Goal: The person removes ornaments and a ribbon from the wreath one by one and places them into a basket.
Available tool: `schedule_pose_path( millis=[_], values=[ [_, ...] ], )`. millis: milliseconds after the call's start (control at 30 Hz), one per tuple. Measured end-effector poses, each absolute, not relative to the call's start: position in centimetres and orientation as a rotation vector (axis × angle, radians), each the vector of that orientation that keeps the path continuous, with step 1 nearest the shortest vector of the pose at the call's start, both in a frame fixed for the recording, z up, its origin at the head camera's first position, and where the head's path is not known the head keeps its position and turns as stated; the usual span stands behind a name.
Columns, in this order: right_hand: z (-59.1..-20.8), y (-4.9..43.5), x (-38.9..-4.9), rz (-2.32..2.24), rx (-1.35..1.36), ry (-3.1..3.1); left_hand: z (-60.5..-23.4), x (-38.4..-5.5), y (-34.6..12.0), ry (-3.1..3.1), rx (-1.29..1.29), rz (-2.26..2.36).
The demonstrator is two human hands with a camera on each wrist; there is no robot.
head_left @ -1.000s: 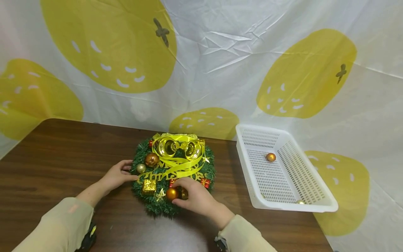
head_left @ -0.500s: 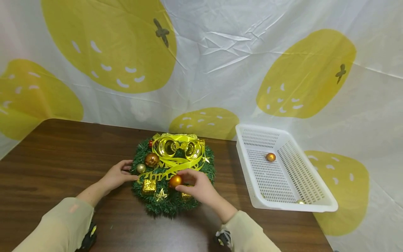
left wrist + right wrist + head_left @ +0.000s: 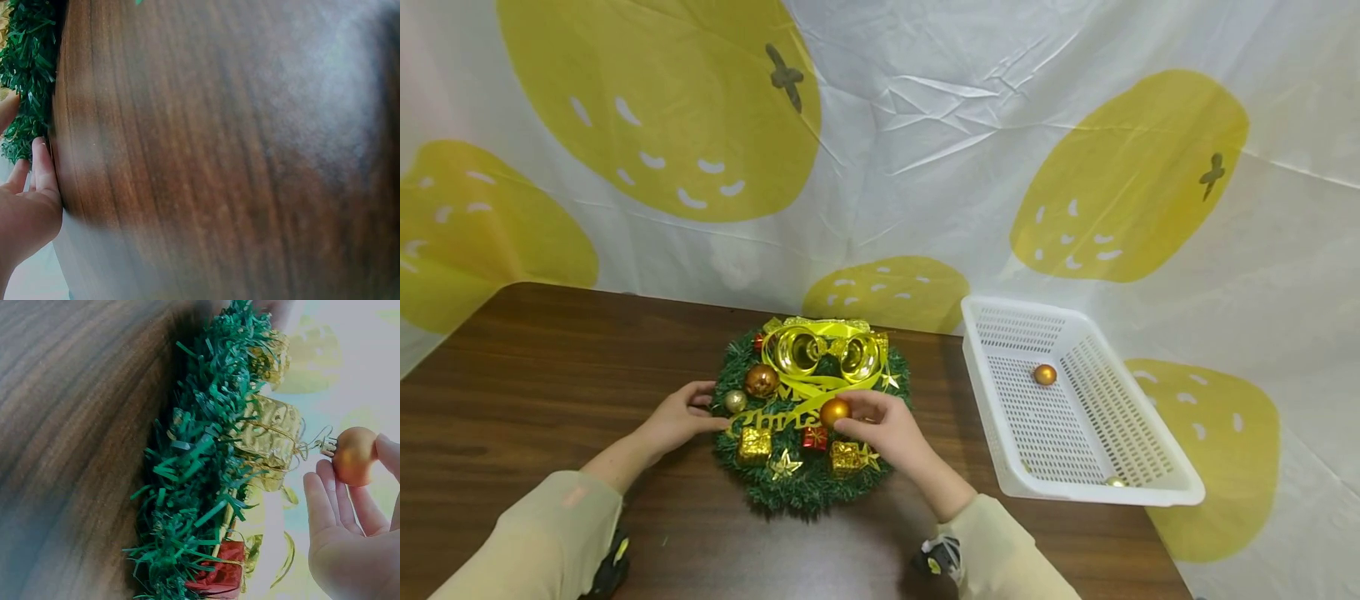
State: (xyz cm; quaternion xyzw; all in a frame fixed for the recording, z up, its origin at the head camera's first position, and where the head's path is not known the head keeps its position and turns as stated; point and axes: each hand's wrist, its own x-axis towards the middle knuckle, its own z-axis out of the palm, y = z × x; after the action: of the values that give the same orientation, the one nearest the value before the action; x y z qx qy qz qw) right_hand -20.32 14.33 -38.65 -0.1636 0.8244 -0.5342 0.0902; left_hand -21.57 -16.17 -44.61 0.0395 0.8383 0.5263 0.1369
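A green tinsel Christmas wreath (image 3: 790, 496) lies on the table, decorated with gold bells (image 3: 801, 350), ribbon, wrapped boxes and gold lettering. My left hand (image 3: 677, 421) holds its left edge, thumb and fingertips at the tinsel. In the left wrist view, those fingers (image 3: 44, 165) meet the wreath's side. Over the wreath's right part, my right hand (image 3: 883, 429) pinches an orange-gold Christmas ball (image 3: 835, 412) between thumb and fingers. The right wrist view shows the ball (image 3: 355, 456) with its metal cap and thin loop toward a gold gift box (image 3: 269, 434).
A white plastic basket (image 3: 988, 408) stands to the right, with another orange ball (image 3: 1045, 375) and a pale gold ball (image 3: 1116, 481) inside. Behind the brown wooden table (image 3: 587, 358) hangs a white cloth (image 3: 925, 167) printed with yellow fruit.
My right hand has carried the orange ball up and right from the wreath's lower front, uncovering a red gift box, a gold box and a star. The left hand has stayed in place.
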Motion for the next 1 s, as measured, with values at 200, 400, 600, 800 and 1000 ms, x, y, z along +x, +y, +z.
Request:
schedule_pose_path(
  millis=[200,400,600,800,1000],
  values=[
    [-38.1,14.6,-20.6,-1.592,-0.463,2.471,-44.6,-21.6,-16.2,2.431,0.117,1.519],
    [-37.6,14.9,-20.8,-1.610,-0.422,2.471,-44.7,-21.7,-16.2,2.429,0.107,1.513],
    [-36.9,15.5,-21.1,-1.653,-0.391,2.461,-44.8,-21.7,-16.2,2.427,0.103,1.513],
    [-35.8,16.3,-21.6,-1.717,-0.364,2.431,-44.9,-21.6,-16.2,2.424,0.105,1.518],
    [-34.5,17.2,-22.2,-1.777,-0.353,2.433,-45.0,-21.7,-16.2,2.427,0.108,1.525]
  ],
)
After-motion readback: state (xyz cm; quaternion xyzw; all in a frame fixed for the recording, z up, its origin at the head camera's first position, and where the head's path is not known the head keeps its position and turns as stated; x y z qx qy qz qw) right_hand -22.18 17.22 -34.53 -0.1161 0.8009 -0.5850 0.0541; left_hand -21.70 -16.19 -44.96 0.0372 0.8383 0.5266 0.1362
